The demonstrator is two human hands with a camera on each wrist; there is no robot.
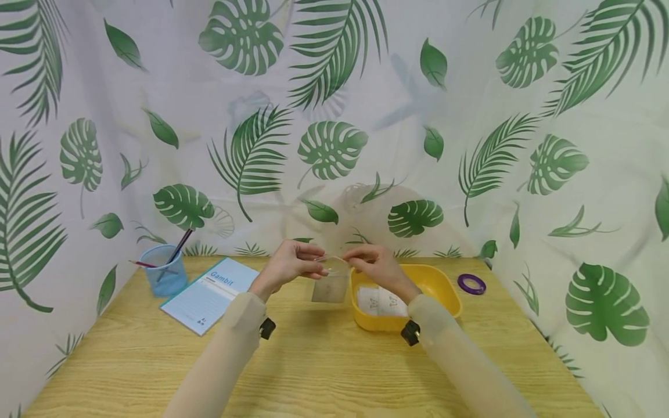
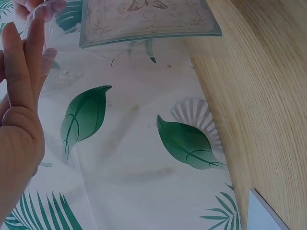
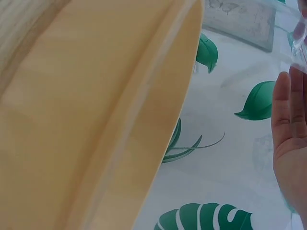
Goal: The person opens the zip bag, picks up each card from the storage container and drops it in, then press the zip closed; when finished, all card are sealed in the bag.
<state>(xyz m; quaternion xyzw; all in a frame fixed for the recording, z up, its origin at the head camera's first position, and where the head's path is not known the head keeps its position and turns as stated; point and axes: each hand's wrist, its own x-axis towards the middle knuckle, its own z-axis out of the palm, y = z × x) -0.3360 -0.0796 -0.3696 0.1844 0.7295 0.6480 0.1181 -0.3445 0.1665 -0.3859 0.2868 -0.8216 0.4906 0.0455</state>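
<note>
A clear plastic bag [image 1: 338, 268] hangs between both hands over the table, with a flat grey-white stack of printed paper [image 1: 330, 288] low inside it. In the left wrist view a butterfly drawing shows on that printed stack [image 2: 148, 18]. My left hand [image 1: 292, 266] pinches the bag's top edge on the left side. On the other side, the thumb and fingers of my right hand [image 1: 377, 266] pinch the same edge. The bag's crumpled film [image 3: 299, 50] shows at the fingertips in the right wrist view.
Beneath my right forearm stands a yellow bin [image 1: 444, 293] holding white printed packets [image 1: 380, 302]. A purple ring [image 1: 471, 284] lies right of it. At left are a notebook [image 1: 209, 296] marked "Gambit" and a blue mesh cup [image 1: 166, 278] with pencils. A leaf-print curtain [image 1: 334, 151] surrounds the table.
</note>
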